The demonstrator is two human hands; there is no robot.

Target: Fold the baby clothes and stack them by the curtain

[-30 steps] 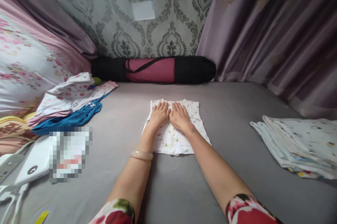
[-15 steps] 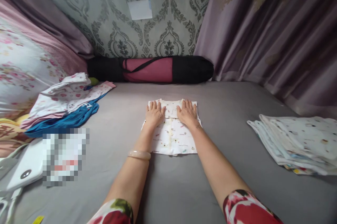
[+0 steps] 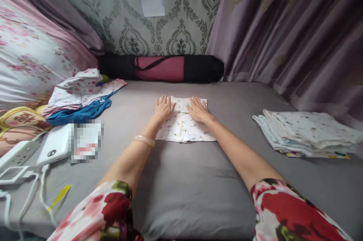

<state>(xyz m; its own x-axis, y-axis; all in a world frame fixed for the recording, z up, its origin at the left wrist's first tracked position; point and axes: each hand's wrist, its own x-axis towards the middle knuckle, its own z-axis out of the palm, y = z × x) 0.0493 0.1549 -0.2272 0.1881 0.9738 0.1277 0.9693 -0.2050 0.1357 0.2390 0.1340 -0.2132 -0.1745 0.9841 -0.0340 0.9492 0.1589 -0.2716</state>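
Note:
A small white baby top with tiny coloured prints lies flat on the grey bed sheet, its upper part folded down over the lower. On the left side of that fold rests my left hand, palm down, fingers stretched out. My right hand lies flat on the right side of it, fingers spread as well. Neither hand grips the cloth. A light bangle circles my left wrist.
To the right sits a stack of folded light clothes. Crumpled clothes lie at the left, with a white power bank, a power strip and cables nearer me. A black and maroon long bag lies along the wall.
My view has shifted, so the bed and its things appear higher in the picture and more cables show at the left. Both hands stay flat on the folded top.

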